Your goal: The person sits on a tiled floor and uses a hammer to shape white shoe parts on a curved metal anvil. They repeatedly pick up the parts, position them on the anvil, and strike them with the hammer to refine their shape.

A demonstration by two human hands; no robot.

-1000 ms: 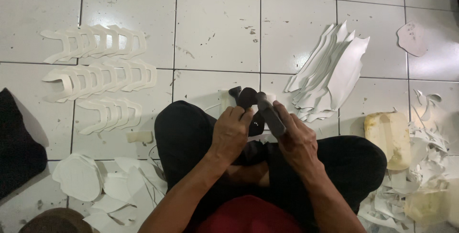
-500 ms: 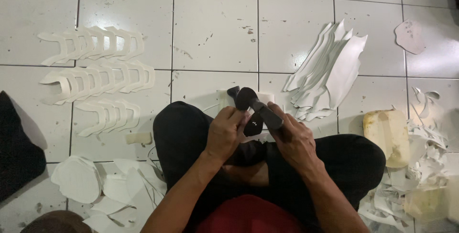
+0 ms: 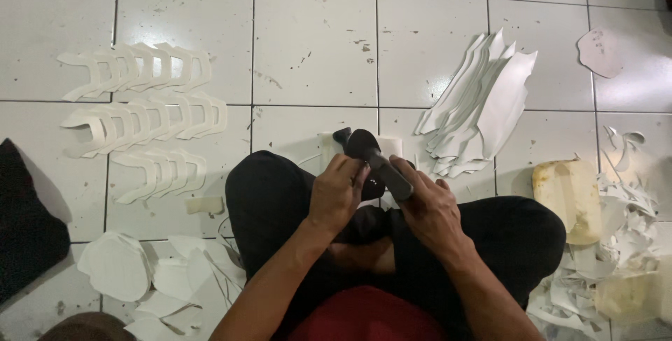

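Since the earlier frames the black tool has tipped a little further toward the upper left, and both hands have stayed closed on the work above the crossed legs; nothing on the floor has shifted. The right hand [image 3: 430, 208] is clamped around the handle of a black tool [image 3: 381, 162], whose rounded head points up and left. The left hand [image 3: 337, 190] is pinched shut on a small dark cut piece [image 3: 372, 188] held just under the tool's shaft, touching it; what exact shape the piece has cannot be told, since the fingers cover most of it. The two hands sit close together, nearly touching, over the person's black trousers [image 3: 273, 194].

On the white tiled floor [image 3: 315, 40] at the upper left lie three rows of white U-shaped cut-outs [image 3: 140, 113], overlapping one another like shingles. At the lower left is a heap of rounded white cut pieces [image 3: 140, 278], and beside it a dark cloth [image 3: 24, 222] at the left edge. To the right of the hands a fanned stack of white sheets [image 3: 483, 103] rests on the floor, well apart from a single pale rounded piece [image 3: 600, 52] near the upper right corner. A yellowish foam block [image 3: 568, 197] lies by the right knee, with a pile of white offcuts [image 3: 616, 257] just beside it.
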